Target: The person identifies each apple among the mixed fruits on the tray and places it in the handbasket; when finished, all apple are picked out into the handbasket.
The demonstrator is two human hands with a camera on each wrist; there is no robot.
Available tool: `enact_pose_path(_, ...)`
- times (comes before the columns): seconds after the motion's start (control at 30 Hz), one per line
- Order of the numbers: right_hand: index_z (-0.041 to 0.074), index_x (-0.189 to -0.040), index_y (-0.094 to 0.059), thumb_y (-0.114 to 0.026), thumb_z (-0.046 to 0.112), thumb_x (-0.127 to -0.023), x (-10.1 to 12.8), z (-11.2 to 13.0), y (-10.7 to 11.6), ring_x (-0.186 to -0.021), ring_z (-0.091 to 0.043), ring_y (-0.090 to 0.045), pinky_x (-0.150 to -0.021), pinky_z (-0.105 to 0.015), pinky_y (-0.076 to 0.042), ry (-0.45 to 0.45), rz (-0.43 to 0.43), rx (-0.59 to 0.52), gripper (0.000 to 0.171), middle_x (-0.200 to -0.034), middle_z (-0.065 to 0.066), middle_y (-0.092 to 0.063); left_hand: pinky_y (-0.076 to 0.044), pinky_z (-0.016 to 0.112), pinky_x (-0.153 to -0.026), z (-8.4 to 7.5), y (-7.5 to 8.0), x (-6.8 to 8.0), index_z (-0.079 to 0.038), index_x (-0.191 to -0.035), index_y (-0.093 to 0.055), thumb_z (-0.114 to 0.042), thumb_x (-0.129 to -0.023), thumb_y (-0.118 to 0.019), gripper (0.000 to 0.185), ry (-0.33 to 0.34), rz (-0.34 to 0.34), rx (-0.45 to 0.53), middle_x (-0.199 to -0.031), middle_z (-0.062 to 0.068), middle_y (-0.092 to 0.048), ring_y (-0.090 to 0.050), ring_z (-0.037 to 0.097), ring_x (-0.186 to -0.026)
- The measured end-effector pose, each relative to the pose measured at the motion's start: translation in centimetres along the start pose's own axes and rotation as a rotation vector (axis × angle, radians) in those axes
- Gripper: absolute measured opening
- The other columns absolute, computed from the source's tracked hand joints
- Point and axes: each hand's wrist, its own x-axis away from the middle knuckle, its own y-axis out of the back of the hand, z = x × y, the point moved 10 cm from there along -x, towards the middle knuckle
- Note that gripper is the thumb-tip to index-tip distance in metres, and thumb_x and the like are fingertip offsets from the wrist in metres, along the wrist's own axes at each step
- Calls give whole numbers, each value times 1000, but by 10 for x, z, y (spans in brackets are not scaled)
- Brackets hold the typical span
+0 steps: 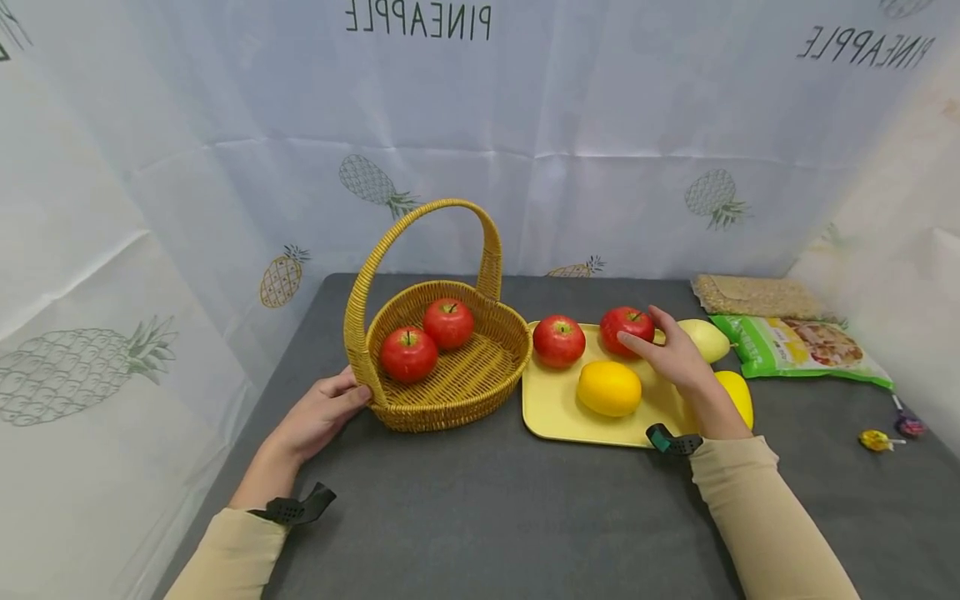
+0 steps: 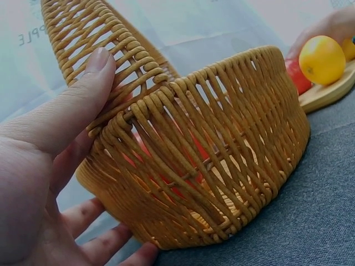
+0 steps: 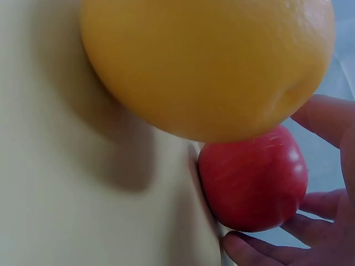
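My left hand point(image 1: 322, 412) grips a heart-shaped wicker basket point(image 1: 480, 367) at the foot of its tall handle. In the left wrist view the thumb lies on the handle's weave, with the fingers round the basket's outer side. Two red apples point(image 1: 408, 354) sit inside, toward the basket's left. Over the yellow tray point(image 1: 555, 412), my right hand point(image 1: 678, 358) holds another red apple point(image 1: 624, 327) between thumb and fingers. In the right wrist view that apple point(image 3: 252, 180) is low against the tray, partly covered by a yellow fruit point(image 3: 211, 61) in front.
One more red apple point(image 1: 558, 341) and an oval yellow fruit point(image 1: 609, 388) lie on the tray. A pale yellow fruit point(image 1: 705, 339) and another yellow fruit point(image 1: 737, 398) sit by the right forearm. Farther right are a green food packet point(image 1: 802, 346), a grain bag point(image 1: 757, 296) and two lollipops point(image 1: 875, 440).
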Motion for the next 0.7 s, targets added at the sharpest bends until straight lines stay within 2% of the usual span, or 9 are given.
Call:
enact_pose_path(0.33,7,-165,1,-67,57,-95,1,8,0,-148,-47,-18,-116,-65,-21,13,30,22,110,-167,-25,-9,-43,25,-105,-4,0,2,9,-129,-64,-7,-109,-51,29,-8,4,-3,-158,9,-34,-25,19,-147)
enact_pose_path(0.5,2,-164,0,-68,56,-95,0,16,3,-147,-51,-19,-115,-67,-22,-11,102,94,110,-166,-29,-10,-43,24,-105,-3,0,2,10,-129,-63,-7,-109,-51,29,3,2,-10,-159,10,-32,-25,15,-146)
enact_pose_path(0.7,0,-163,-2,-70,53,-95,-4,22,8,-140,-49,-33,-112,-61,-34,-50,236,158,110,-164,-32,-12,-43,24,-105,0,1,0,16,-129,-58,-9,-108,-53,33,27,-10,-25,-161,12,-29,-23,16,-147)
